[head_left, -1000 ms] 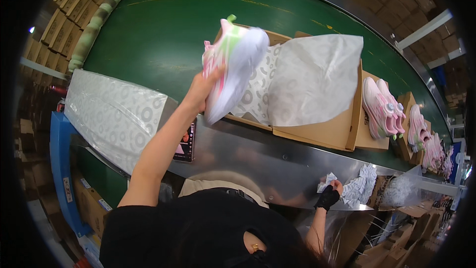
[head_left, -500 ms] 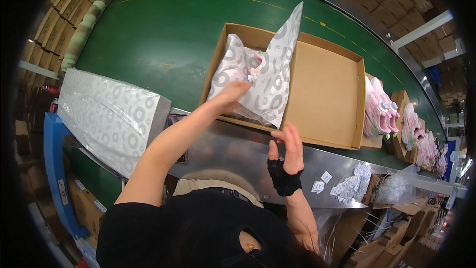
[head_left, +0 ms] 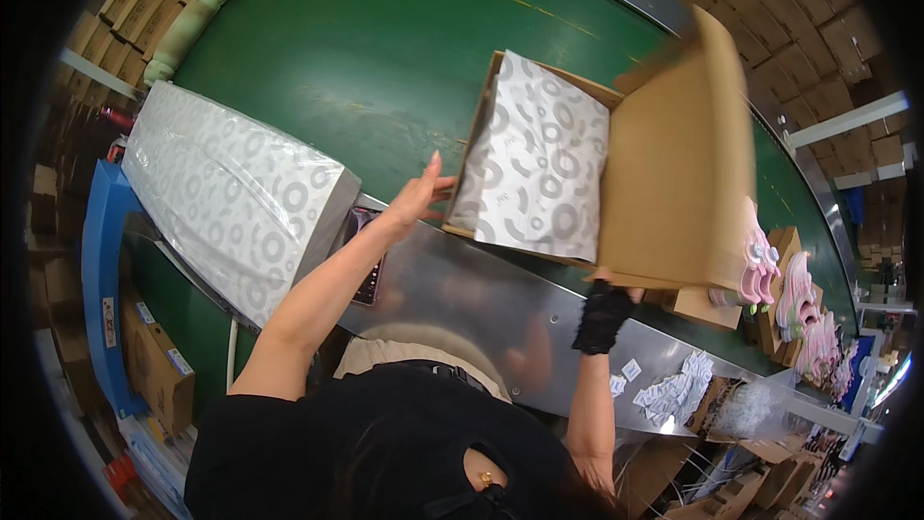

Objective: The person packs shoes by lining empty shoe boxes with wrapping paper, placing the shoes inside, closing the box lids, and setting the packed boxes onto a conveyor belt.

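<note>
A cardboard box [head_left: 568, 169] sits on the green belt [head_left: 366, 67], its contents covered by patterned tissue paper [head_left: 539, 169]. The left hand [head_left: 419, 197], fingers spread, touches the box's near corner. The right hand [head_left: 604, 313], in a black wrist brace, grips the raised lid [head_left: 679, 154] from below.

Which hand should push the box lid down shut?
Probably the right hand: it is already under the raised lid. The left hand only rests by the box corner, beside the patterned paper.
</note>
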`<state>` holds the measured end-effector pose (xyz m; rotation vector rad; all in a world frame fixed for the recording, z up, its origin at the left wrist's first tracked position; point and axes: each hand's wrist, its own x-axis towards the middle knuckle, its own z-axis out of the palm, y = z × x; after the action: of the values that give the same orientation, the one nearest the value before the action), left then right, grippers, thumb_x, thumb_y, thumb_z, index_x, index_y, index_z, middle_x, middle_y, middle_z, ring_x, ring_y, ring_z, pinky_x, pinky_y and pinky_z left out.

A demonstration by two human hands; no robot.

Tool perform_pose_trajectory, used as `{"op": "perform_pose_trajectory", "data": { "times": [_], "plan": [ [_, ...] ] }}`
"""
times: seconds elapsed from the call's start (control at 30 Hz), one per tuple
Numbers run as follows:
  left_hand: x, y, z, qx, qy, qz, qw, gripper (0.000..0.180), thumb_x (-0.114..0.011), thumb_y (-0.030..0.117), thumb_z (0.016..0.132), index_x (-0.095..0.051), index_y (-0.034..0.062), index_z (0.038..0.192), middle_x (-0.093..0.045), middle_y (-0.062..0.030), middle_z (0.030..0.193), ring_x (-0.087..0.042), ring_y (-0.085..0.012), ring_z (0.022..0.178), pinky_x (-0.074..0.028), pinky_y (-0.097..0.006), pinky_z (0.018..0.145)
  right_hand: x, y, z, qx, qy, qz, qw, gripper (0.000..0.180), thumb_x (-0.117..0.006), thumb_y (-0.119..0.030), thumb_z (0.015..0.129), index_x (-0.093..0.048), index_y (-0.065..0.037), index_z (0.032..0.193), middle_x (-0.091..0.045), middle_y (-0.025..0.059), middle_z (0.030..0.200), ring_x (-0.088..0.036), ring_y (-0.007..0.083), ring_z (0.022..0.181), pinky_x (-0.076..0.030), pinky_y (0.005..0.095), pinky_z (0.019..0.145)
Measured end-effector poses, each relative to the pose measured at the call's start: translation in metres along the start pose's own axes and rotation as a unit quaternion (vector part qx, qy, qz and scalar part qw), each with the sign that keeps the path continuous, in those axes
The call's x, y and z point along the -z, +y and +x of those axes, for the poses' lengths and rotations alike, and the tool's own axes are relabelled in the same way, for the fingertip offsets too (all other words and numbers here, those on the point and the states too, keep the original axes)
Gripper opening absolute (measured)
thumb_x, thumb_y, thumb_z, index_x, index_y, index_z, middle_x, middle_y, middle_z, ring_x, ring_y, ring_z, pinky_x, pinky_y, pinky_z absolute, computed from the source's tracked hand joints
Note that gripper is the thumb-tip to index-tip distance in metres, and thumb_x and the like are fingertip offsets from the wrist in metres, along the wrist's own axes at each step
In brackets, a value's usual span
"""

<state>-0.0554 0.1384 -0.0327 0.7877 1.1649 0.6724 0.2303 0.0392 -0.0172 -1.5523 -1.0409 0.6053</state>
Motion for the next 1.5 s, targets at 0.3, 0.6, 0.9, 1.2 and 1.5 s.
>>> {"op": "perform_pose_trajectory", "data": {
  "times": [0.3,0.6,0.9,1.2,1.5],
  "plan": [
    [-0.024,-0.017,0.032,-0.080,0.128,0.155,0.976,0.052,-0.069,0.043,0.069,-0.052,-0.0025,0.086,-0.056,-0.0083,0.075,-0.054,-0.0143,0.069,-0.042,-0.022,0.058,-0.038,0.026,-0.015,0.330,-0.051,-0.506,0.795,0.042,-0.048,-0.003,0.077,-0.047,-0.013,0.117,-0.040,0.0138,0.127,-0.038,0.0285,0.115,-0.028,0.0467,0.089],
    [-0.026,0.028,0.018,0.047,-0.125,-0.210,0.969,0.058,-0.058,0.041,0.075,-0.046,0.0027,0.116,-0.056,-0.0117,0.107,-0.055,-0.0207,0.098,-0.044,-0.033,0.085,-0.026,-0.047,0.007,0.339,-0.149,-0.452,0.812,0.057,-0.045,0.005,0.060,-0.048,-0.007,0.116,-0.044,0.0148,0.123,-0.039,0.0318,0.115,-0.028,0.0466,0.094],
    [0.021,0.028,-0.153,-0.175,-0.055,-0.281,0.942,0.046,-0.046,0.030,0.082,-0.045,-0.0033,0.114,-0.056,-0.0125,0.103,-0.056,-0.0188,0.092,-0.046,-0.029,0.078,-0.014,-0.106,-0.012,0.510,0.002,-0.239,0.826,0.044,-0.054,0.000,0.072,-0.047,-0.004,0.116,-0.048,0.0174,0.116,-0.048,0.0297,0.106,-0.038,0.0386,0.082],
    [0.098,-0.092,-0.316,-0.406,0.305,-0.393,0.767,0.039,-0.045,0.035,0.082,-0.048,0.0053,0.108,-0.054,-0.0086,0.104,-0.053,-0.0201,0.096,-0.046,-0.034,0.078,-0.005,0.064,-0.043,0.041,-0.348,-0.518,0.780,0.069,-0.068,-0.035,0.066,-0.039,-0.012,0.124,-0.037,0.0124,0.129,-0.033,0.0297,0.120,-0.022,0.0553,0.095],
    [0.187,-0.203,-0.429,-0.191,0.560,-0.541,0.598,0.081,-0.053,0.062,0.058,-0.037,0.0165,0.124,-0.033,-0.0136,0.126,-0.035,-0.0332,0.112,-0.030,-0.055,0.087,-0.012,0.077,-0.043,0.143,-0.325,-0.479,0.803,0.069,-0.065,-0.036,0.067,-0.037,-0.010,0.124,-0.040,0.0142,0.124,-0.034,0.0306,0.117,-0.027,0.0518,0.093]
  ]
}}
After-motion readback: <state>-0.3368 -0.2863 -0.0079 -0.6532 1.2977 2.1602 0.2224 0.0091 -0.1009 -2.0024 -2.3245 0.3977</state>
